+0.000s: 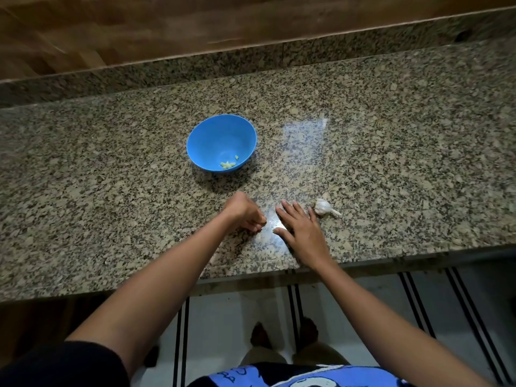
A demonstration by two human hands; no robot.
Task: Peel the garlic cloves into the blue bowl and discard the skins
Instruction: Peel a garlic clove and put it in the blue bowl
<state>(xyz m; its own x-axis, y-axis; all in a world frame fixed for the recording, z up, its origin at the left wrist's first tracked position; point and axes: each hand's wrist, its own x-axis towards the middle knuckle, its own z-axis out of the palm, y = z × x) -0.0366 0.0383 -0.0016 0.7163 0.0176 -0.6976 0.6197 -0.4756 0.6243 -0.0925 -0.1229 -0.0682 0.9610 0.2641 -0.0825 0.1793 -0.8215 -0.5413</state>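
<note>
A blue bowl (221,142) stands on the granite counter (111,191) with a few pale peeled garlic pieces (228,164) at its bottom. A white garlic bulb piece with a stem (325,207) lies on the counter just right of my right hand. My right hand (300,233) lies flat on the counter with its fingers straight and spread. My left hand (247,213) is beside it with the fingers curled into a loose fist; whether anything is inside it is hidden.
The counter's front edge (279,272) runs just below my hands, with tiled floor and my feet beneath. A granite backsplash (251,62) and wooden wall close off the far side.
</note>
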